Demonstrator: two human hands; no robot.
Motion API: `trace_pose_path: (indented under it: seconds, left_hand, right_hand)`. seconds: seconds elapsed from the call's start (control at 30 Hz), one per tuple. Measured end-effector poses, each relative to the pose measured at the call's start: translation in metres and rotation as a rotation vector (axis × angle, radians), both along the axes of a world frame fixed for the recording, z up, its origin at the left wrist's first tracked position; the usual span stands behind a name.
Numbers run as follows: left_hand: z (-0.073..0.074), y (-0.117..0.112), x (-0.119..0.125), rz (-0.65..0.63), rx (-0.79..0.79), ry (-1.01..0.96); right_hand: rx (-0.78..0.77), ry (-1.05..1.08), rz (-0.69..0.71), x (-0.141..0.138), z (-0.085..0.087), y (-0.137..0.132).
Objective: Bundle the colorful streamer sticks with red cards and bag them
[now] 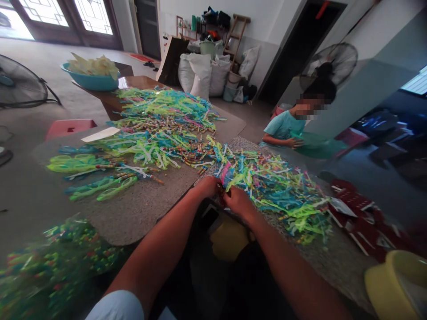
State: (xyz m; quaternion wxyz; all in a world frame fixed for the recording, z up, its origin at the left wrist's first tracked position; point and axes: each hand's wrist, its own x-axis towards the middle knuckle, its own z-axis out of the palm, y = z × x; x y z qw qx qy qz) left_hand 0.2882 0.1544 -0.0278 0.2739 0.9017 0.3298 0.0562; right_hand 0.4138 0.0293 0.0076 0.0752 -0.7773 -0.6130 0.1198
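My left hand and my right hand meet at the near edge of the stone table, both closed on a small bunch of coloured plastic strips, pink, blue and green. A heap of green, yellow and blue strips spreads right of my hands. A larger spread of strips and small coloured tubes covers the table's left and far side. Several sorted bundles of green strips lie apart at the left.
A person in a teal shirt sits at the far right by a fan. A teal bowl stands far left, a clear bag of coloured pieces near left, a yellow tub near right, red packets beside it.
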Motion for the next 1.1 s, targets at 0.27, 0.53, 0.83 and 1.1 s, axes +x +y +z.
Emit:
trace_pose_path:
  seconds: [0.27, 0.53, 0.83, 1.1]
  left_hand:
    - [0.006, -0.002, -0.002, 0.011, -0.019, 0.0]
    - [0.013, -0.004, -0.003, 0.023, 0.008, 0.046]
    - [0.009, -0.003, -0.002, 0.027, 0.027, 0.083]
    - [0.01, -0.002, 0.0, 0.019, 0.053, 0.103]
  right_hand:
    - [-0.017, -0.033, 0.014, 0.001, -0.006, 0.004]
    - [-0.082, 0.034, 0.047, -0.001, 0.001, 0.008]
    - [0.018, -0.09, -0.419, 0.084, 0.007, 0.019]
    - [-0.019, -0.247, -0.282, 0.079, -0.018, 0.023]
